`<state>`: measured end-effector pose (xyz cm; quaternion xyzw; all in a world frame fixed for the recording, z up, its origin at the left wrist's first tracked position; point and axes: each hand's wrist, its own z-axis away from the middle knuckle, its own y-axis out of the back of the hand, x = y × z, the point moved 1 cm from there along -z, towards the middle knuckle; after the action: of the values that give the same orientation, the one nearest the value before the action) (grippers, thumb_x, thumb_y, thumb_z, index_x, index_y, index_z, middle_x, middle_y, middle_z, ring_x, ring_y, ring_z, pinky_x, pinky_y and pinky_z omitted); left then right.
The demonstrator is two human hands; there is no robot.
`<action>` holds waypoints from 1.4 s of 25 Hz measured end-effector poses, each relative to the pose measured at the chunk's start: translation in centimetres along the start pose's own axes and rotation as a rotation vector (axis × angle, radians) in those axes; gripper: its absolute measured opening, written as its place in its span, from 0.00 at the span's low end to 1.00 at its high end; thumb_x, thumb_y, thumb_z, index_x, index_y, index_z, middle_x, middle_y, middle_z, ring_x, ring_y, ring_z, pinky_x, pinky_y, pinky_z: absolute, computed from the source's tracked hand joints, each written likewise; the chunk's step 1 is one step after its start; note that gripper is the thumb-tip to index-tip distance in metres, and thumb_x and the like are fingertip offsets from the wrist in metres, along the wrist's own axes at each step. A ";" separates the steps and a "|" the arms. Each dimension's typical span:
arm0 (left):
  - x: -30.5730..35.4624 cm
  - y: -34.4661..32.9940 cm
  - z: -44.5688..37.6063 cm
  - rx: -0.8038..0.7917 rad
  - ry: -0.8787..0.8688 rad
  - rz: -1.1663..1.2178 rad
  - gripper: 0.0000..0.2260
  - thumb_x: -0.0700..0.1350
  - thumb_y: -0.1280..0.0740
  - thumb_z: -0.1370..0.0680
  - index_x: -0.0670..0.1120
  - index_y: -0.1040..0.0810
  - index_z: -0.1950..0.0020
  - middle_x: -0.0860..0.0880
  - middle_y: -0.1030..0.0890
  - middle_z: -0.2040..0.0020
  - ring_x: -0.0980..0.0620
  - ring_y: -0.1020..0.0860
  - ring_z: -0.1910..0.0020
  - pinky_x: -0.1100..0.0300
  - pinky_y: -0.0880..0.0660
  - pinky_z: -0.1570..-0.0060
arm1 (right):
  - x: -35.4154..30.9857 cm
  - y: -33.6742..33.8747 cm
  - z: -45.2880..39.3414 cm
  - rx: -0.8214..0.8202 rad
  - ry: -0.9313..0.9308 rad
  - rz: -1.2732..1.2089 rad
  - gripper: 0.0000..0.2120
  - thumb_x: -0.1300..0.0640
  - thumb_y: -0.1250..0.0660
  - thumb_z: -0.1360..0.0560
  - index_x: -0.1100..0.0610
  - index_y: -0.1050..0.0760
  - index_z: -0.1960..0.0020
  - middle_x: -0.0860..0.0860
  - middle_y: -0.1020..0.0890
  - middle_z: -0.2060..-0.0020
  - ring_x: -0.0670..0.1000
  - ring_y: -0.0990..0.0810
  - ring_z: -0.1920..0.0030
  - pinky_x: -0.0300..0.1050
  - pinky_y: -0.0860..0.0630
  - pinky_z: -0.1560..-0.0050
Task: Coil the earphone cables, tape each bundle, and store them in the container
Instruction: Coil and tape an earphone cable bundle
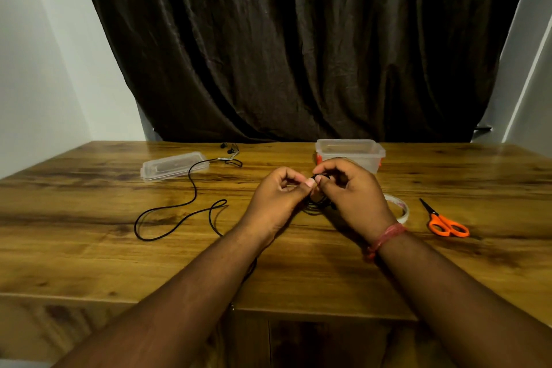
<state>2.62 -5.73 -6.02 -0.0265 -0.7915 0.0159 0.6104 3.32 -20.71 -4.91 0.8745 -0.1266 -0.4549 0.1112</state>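
No brand names or readable writing anywhere in this shot, so nothing to report there. The person is holding both hands together above the middle of the wooden table, working on a black earphone cable coil. The left hand is pinching something small between thumb and forefinger – its grip is narrow and closed on the bundle's top, though the exact spot is partly hidden. The right hand is curling its fingers around the same coil, with a red thread band on that wrist. The loops are hanging down between the two hands, thin and dark, hard to count.

A second black earphone cable is lying loose on the table to the left, snaking from its earbuds near the far edge down into a big open loop. The clear container is sitting just behind the hands, open, with orange clips at its sides. Its clear lid is lying flat well off to the left. A roll of tape is lying just right of the right hand – and orange-handled scissors are resting further right. A dark curtain is hanging behind the table.
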 end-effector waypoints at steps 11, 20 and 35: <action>0.5 0.5 -0.1 0.146 0.005 0.232 0.05 0.33 0.33 0.22 0.42 0.23 0.51 0.43 0.16 0.58 0.49 0.17 0.57 0.51 0.20 0.49 | 0.4 -0.5 -0.1 -0.066 -0.138 -0.291 0.12 0.67 0.30 0.25 0.54 0.25 0.47 0.54 0.18 0.57 0.54 0.17 0.55 0.55 0.19 0.47; 0.5 0.5 0.2 0.069 -0.152 -0.253 0.09 0.41 0.32 0.21 0.50 0.23 0.43 0.52 0.18 0.47 0.56 0.20 0.47 0.63 0.22 0.49 | 0.4 -0.6 -0.2 -0.123 -0.100 -0.241 0.12 0.65 0.31 0.24 0.47 0.20 0.54 0.49 0.17 0.58 0.49 0.17 0.55 0.46 0.19 0.54; -0.1 0.3 -0.2 0.016 0.016 0.044 0.03 0.38 0.35 0.20 0.42 0.23 0.47 0.42 0.18 0.55 0.49 0.19 0.60 0.52 0.24 0.51 | 0.9 -0.5 -0.4 -0.065 -0.217 -0.483 0.09 0.69 0.30 0.26 0.57 0.18 0.55 0.57 0.16 0.57 0.58 0.16 0.53 0.62 0.21 0.44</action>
<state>2.80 -5.41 -6.06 -0.0389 -0.7857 0.0355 0.6163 4.19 -20.53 -5.56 0.8213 0.0893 -0.5633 0.0132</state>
